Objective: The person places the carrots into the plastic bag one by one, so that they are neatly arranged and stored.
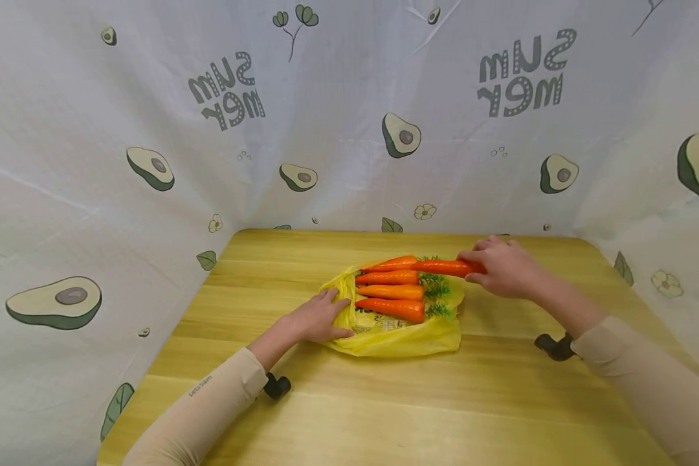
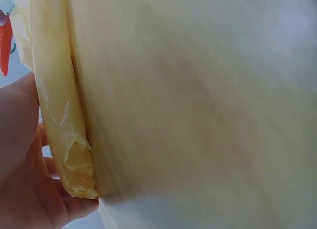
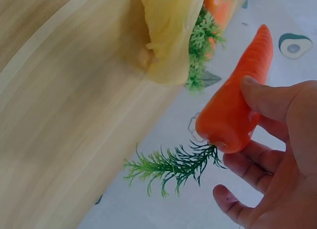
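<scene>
My right hand holds an orange-red carrot between thumb and fingers near its thick end. Its feathery green top hangs below the fingers in the right wrist view, and its tip points left over the bag in the head view. Several carrots lie side by side on a yellow plastic bag, tips to the left and leaves to the right. At the bag's left end rests my left hand, fingers spread against the bag's edge.
The bag lies on a light wooden table. A white curtain printed with avocados and lettering hangs behind and at both sides. Black wrist mounts show beneath the sleeves.
</scene>
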The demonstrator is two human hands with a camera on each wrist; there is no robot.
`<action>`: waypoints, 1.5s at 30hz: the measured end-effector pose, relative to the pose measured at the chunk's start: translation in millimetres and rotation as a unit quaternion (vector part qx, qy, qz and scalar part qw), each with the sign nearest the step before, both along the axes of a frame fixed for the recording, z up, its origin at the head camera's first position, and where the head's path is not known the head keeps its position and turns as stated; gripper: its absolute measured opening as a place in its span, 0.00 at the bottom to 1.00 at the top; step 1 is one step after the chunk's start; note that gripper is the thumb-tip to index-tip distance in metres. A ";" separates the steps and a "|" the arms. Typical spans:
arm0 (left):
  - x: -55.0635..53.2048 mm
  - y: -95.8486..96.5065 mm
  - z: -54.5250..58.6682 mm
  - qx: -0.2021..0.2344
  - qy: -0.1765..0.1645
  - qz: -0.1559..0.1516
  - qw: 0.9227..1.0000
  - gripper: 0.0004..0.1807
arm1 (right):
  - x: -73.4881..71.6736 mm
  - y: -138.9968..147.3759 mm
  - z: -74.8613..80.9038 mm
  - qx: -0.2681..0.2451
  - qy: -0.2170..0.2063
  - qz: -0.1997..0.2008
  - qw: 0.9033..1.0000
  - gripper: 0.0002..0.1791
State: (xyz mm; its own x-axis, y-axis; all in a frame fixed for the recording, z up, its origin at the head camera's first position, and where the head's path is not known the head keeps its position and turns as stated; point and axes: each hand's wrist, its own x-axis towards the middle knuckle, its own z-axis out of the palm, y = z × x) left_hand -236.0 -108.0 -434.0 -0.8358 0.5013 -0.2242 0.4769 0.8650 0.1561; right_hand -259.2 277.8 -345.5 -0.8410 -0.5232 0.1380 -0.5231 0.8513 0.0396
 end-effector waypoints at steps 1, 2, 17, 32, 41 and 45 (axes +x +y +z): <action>0.0 -0.1 -0.9 -0.002 0.001 -0.001 1.000 0.43 | 1.3 -1.7 0.2 -0.002 -0.001 0.002 1.000 0.21; 0.0 -0.2 -1.6 -0.003 0.003 -0.001 1.000 0.43 | 2.1 -2.9 -0.1 -0.003 -0.002 0.003 1.000 0.21; 3.6 2.5 0.1 -0.011 0.003 0.002 1.000 0.43 | 16.0 -25.0 -0.4 0.006 -0.012 0.045 0.999 0.20; 0.0 2.3 -1.2 -0.013 0.008 0.001 1.000 0.43 | 23.8 -48.3 -5.1 0.005 -0.025 0.082 0.996 0.20; 1.0 3.8 1.4 -0.011 0.006 0.004 1.000 0.43 | 29.6 -64.4 -9.2 0.023 -0.023 0.106 0.994 0.23; 0.7 3.8 -0.6 -0.011 0.006 0.006 1.000 0.43 | 31.7 -72.7 -10.4 0.029 -0.032 0.112 0.993 0.24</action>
State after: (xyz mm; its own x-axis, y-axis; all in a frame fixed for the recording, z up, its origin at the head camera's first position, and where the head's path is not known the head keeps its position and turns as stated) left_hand -235.3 -104.2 -434.6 -0.8438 0.4868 -0.2260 0.4688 0.8735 0.1310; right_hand -227.5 205.1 -355.8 -0.7086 -0.7036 0.0526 -0.7021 0.7106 0.0469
